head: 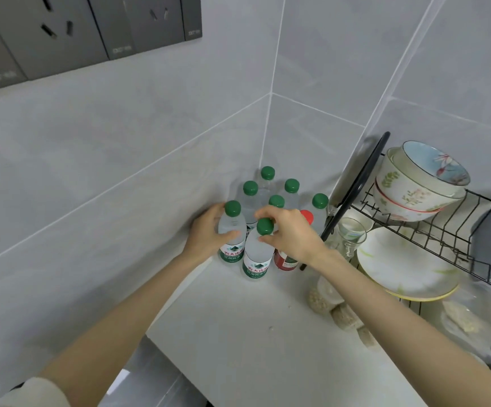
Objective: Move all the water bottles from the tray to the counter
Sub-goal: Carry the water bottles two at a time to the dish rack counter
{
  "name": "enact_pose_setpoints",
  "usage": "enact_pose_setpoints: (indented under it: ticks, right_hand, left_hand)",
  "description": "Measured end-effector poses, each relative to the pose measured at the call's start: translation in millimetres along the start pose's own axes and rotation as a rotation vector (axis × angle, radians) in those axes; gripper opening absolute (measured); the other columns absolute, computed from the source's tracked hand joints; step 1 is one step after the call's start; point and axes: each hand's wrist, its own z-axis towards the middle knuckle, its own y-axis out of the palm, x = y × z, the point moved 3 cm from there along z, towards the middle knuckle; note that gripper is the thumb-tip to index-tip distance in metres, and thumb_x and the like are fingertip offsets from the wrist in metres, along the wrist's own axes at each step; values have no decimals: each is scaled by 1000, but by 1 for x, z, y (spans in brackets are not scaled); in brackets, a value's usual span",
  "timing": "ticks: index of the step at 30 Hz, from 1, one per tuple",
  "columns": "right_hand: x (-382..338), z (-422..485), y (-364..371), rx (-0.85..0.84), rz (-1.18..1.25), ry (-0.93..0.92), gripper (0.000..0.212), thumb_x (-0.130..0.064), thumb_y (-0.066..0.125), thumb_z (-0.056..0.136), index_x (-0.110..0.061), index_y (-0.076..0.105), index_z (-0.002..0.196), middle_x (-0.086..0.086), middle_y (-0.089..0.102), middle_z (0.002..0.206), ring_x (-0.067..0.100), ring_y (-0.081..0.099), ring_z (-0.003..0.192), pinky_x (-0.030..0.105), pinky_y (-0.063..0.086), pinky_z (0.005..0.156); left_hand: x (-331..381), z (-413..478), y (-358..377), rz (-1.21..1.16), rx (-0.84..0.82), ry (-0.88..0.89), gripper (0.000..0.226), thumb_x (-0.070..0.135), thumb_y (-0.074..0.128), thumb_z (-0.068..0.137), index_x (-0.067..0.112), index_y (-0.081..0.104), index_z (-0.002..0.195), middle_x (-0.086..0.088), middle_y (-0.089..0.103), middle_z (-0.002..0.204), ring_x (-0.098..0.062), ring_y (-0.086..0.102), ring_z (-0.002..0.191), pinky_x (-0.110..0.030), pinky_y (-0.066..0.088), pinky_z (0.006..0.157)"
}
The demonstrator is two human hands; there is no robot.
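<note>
Eight bottles (276, 201) crowd the desk's (253, 333) corner, left hand (206, 235) gripping one, right hand (292, 235) pinching another's cap (265, 226); tray unseen, likely finishing.

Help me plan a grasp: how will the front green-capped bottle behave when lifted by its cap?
Likely heavy for its size: the front bottle looks full. Pinched at the cap by the right hand, it may swing. Tall and narrow, it could tip if pushed.
</note>
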Motion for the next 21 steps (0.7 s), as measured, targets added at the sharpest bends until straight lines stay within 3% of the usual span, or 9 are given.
enact_pose_setpoints:
  ticks: [7, 11, 14, 18, 21]
  right_hand:
    - [-10, 2, 1, 29, -63, -20, 20, -16, 74, 79, -9, 65, 95, 9, 67, 89, 30, 61, 81, 43, 53, 74]
    - [-13, 1, 7, 132, -52, -4, 17, -19, 74, 77, -8, 64, 86, 8, 66, 81, 28, 59, 76, 40, 52, 70]
    - [-13, 2, 10, 200, -14, 22, 17, -20, 75, 76, -10, 65, 85, 5, 65, 79, 25, 58, 74, 35, 51, 68]
    - [-10, -1, 11, 214, -2, 14, 23, -20, 74, 78, -10, 66, 96, 5, 66, 90, 23, 59, 81, 31, 49, 71]
    - [-7, -3, 12, 186, -22, -23, 31, -19, 73, 80, -10, 64, 109, 6, 64, 110, 24, 60, 94, 34, 51, 80]
  left_hand:
    - [12, 0, -2, -12, -12, -2, 44, 6, 72, 81, 8, 55, 122, 5, 60, 112, -10, 55, 106, 3, 38, 79]
    - [13, 4, -3, -28, -45, -11, 41, 3, 68, 83, 6, 53, 121, 2, 59, 114, -12, 53, 110, -17, 40, 92]
    - [12, 4, -3, -35, -36, -13, 43, 2, 68, 84, 7, 53, 123, 0, 60, 117, -13, 53, 112, -20, 39, 94]
    - [13, 5, -5, -36, -44, -26, 44, 3, 71, 81, 7, 56, 122, -1, 61, 118, -12, 53, 110, -20, 38, 95]
    - [18, 6, -8, -27, -45, -53, 44, 4, 72, 81, 5, 58, 122, -8, 62, 123, -13, 53, 109, -22, 39, 98]
